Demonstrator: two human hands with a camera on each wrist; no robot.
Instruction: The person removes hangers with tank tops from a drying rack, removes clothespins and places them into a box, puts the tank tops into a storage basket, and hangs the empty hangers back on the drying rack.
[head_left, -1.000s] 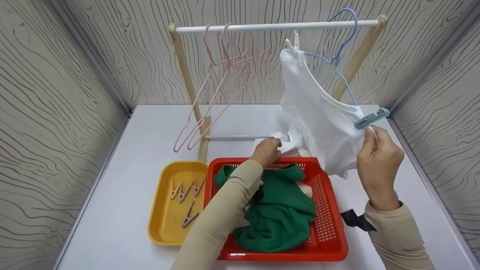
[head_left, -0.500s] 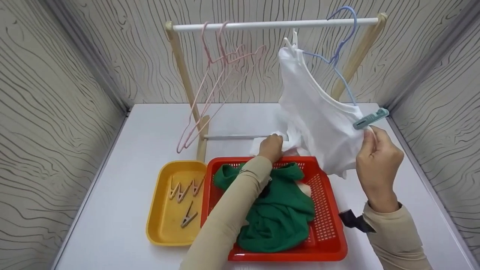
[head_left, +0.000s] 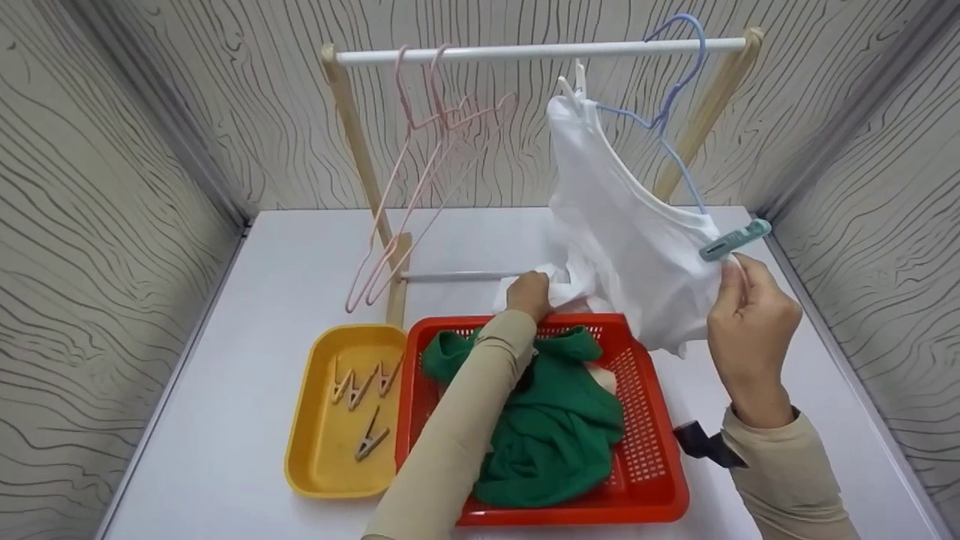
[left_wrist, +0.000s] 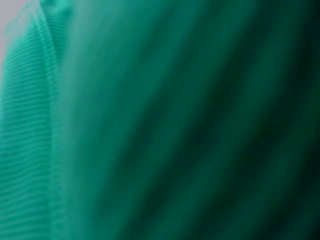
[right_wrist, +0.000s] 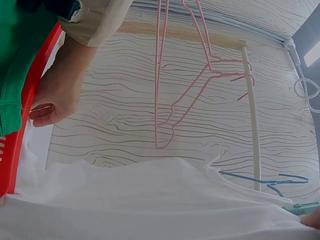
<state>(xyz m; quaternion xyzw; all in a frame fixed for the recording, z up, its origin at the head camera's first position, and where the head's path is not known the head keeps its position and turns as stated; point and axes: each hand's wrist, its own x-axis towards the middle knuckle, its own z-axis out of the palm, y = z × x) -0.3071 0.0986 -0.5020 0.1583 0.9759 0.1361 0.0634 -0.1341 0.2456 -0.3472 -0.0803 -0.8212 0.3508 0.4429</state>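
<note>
A white sleeveless garment (head_left: pixel 637 262) hangs slanted from a blue hanger (head_left: pixel 679 97). A white clothespin (head_left: pixel 574 82) stands at its upper left shoulder and a teal clothespin (head_left: pixel 735 240) at its lower right. Just beneath the teal one, my right hand (head_left: pixel 754 322) pinches the garment's edge. My left hand (head_left: pixel 529 296) reaches across the red basket (head_left: pixel 679 495) to its far rim, amid the garment's low folds. In the right wrist view the left hand (right_wrist: pixel 60 95) has bent fingers by the rim; what they hold is hidden. Green cloth (left_wrist: pixel 150 125) fills the left wrist view.
Two pink hangers (head_left: pixel 409 187) hang on the white rod (head_left: pixel 525 51) of a wooden-sided rack. A yellow tray (head_left: pixel 300 450) with several clothespins (head_left: pixel 352 390) stands left of the basket. In the basket lies a green garment (head_left: pixel 555 442).
The head view has shifted slightly. My left hand has moved a little to the right along the basket's far rim. The right hand keeps its pinch on the white garment.
</note>
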